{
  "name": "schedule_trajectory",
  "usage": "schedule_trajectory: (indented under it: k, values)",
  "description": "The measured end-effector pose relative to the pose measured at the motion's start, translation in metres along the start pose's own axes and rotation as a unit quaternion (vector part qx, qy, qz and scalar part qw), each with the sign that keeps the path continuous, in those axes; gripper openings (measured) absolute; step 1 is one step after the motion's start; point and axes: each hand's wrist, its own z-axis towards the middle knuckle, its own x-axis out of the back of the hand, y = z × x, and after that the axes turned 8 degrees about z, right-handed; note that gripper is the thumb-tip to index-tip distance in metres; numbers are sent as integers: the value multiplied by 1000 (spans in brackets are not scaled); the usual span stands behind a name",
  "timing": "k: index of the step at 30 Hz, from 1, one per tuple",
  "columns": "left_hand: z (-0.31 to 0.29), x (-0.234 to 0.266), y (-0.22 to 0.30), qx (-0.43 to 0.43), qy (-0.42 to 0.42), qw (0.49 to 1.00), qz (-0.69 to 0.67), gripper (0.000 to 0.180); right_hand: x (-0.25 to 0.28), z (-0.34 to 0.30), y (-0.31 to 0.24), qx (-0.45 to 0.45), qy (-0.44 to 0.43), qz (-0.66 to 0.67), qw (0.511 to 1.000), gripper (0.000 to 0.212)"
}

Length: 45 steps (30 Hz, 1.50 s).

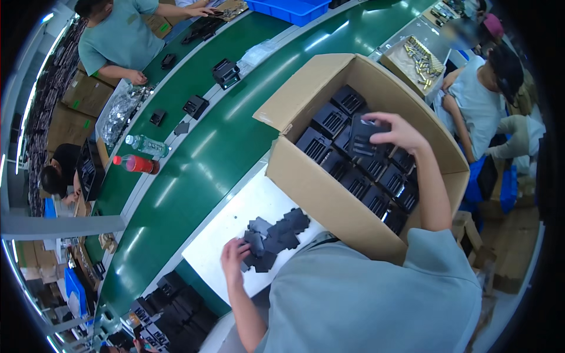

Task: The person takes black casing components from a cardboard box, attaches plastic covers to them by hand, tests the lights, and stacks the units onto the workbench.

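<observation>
A large open cardboard box [329,194] stands in front of me to the right, filled with rows of black slotted plastic housings [315,147]. Over it, my right hand [400,132] grips a black plastic housing [361,140] by its right edge, fingers on top. The held housing hides some of those below it. Left of the box, a loose heap of thin dark flat pieces [285,232] lies on a white board [209,253]. At its left edge my left hand [234,256] is closed on one black flat piece [255,242].
A green conveyor [194,153] curves past, carrying black housings [225,73], a red-capped bottle [138,165] and a clear bottle [147,145]. Stacked black housings [176,306] stand at lower left. A blue bin [288,9] sits far off. Several co-workers are around; one [120,41] works across the line.
</observation>
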Motion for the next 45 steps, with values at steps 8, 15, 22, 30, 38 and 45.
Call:
schedule_trajectory:
  k: [8,15,22,30,38,45]
  values:
    - [-21,141,-115,33,345,917,-199,49,-60,51,126,-62,-45,-57,995,72]
    - [-9,196,-97,-63,405,795,-447,71,-54,68,159,146,87,-234,957,37]
    - [45,223,-80,-65,371,726,-575,84,-77,55,144,88,46,-168,981,21]
    - [114,271,-92,-16,453,562,-692,68,-63,17,135,75,43,-137,987,18]
    - [129,330,-132,-12,447,537,-716,40,-78,2,89,76,123,-190,971,22]
    - [141,311,-126,58,554,439,-705,71,-64,-4,128,-46,125,-218,967,39]
